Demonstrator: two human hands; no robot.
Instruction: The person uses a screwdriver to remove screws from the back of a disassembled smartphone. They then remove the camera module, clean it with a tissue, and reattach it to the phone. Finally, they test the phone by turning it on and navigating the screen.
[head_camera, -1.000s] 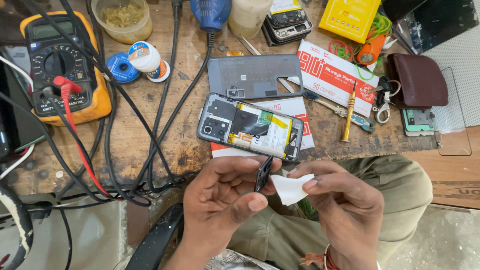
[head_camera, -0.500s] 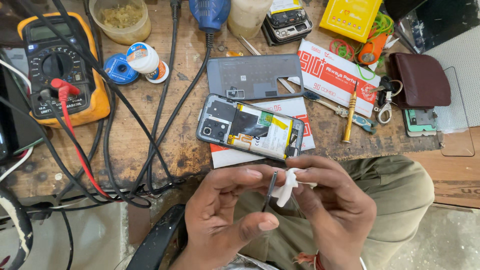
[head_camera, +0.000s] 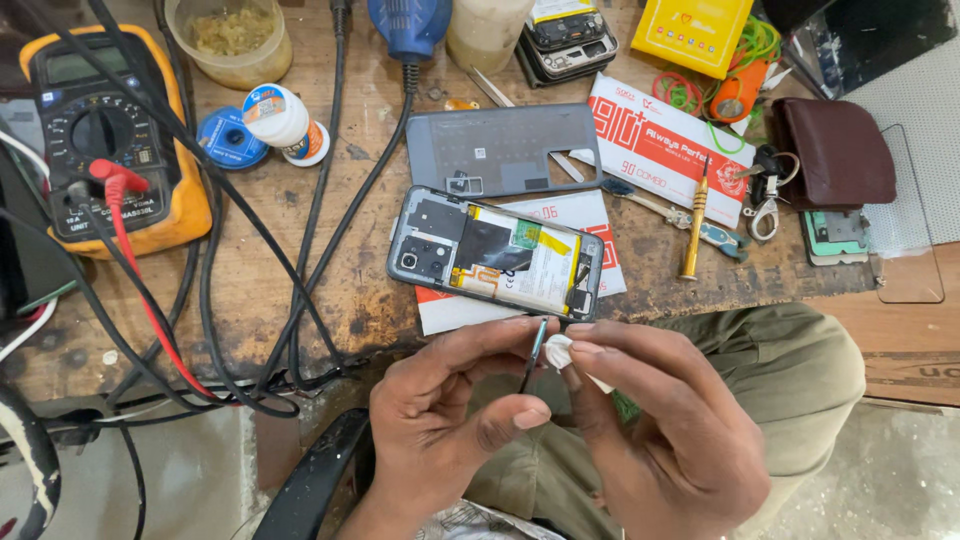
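Closest to the camera, the left hand (head_camera: 455, 415) pinches a thin, dark, narrow metal strip (head_camera: 533, 352) between thumb and fingers, holding it nearly upright above the lap. The right hand (head_camera: 660, 430) meets it from the other side, its fingertips closed on a small wad of white tissue (head_camera: 560, 352) pressed against the strip's upper part; whether the strip is a tweezer leg or a small blade is hard to tell from this angle. Just beyond both hands, at the edge of the worn wooden workbench (head_camera: 300, 290), lies an opened grey smartphone (head_camera: 495, 252) with its battery and boards exposed, resting on a white and red card. Farther behind it sits the phone's detached grey back cover (head_camera: 505, 150). Beyond the right hand stands a small brass-handled screwdriver (head_camera: 693, 222), with a brown leather wallet (head_camera: 835, 150) farther off. Far beyond the left hand, past a tangle of black cables, rests a yellow-cased multimeter (head_camera: 100, 140).
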